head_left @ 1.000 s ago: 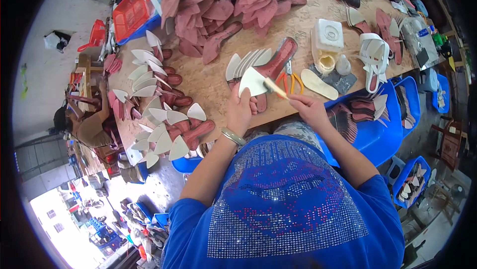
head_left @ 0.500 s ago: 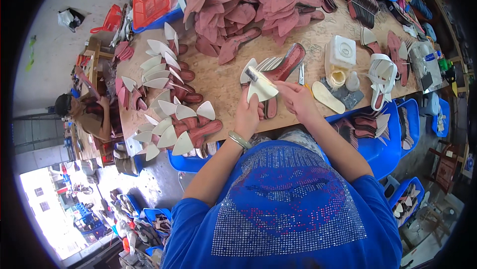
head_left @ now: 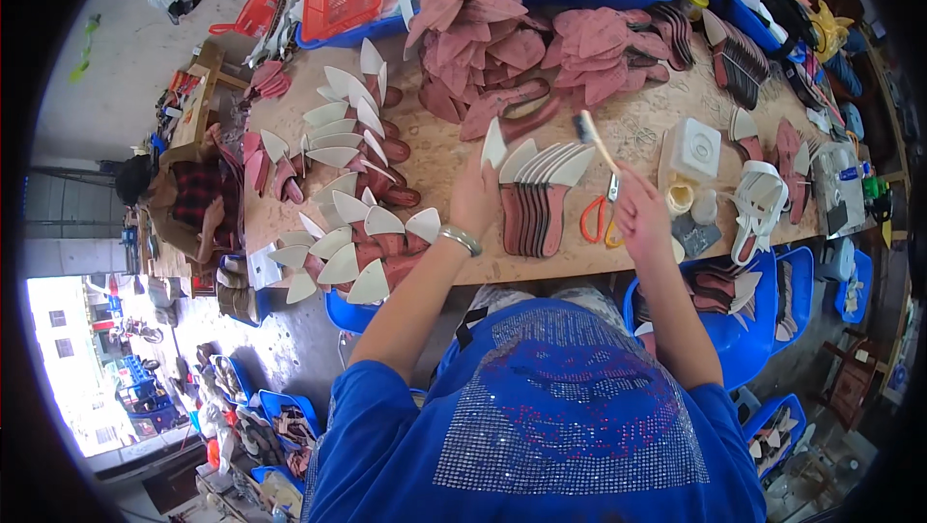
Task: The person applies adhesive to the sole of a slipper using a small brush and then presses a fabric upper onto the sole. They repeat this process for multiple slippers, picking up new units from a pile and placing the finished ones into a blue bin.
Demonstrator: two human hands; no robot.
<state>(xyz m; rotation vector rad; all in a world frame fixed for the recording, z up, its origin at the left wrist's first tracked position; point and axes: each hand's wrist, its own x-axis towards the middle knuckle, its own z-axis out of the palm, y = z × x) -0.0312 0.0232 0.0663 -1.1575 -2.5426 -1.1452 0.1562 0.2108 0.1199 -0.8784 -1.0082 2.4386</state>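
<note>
On the far left, a co-worker (head_left: 188, 190) is bending over another bench. Along the near left of the wooden table (head_left: 439, 254), dark red insoles with white leaf-shaped toes (head_left: 340, 264) are lying in an overlapping cluster.

Next, the person's left hand (head_left: 473, 199) is resting just left of the main row. A smooth white pointed toe piece (head_left: 493, 144) is rising at its fingertips; the back of the hand is hiding the finger contact, so whether it is gripping the piece cannot be told. A moment ago this hand was holding a white toe up under the brush; now it is sitting lower, and the two hands are standing well apart.

In the middle, the fanned row of dark red insoles with white toes (head_left: 534, 219) is showing whole, where hands and a slanting insole were partly covering it. Orange-handled pliers (head_left: 612, 190) are lying to its right.

Farther right, the right hand (head_left: 639, 214) is closing around a slim wooden-handled brush with dark bristles (head_left: 602, 145), which is now pointing up and away, touching no insole. That suggests the brushing of that toe is pausing or finished. Beyond, a squarish translucent white plastic container (head_left: 693, 151) is standing near the brush hand.
</note>
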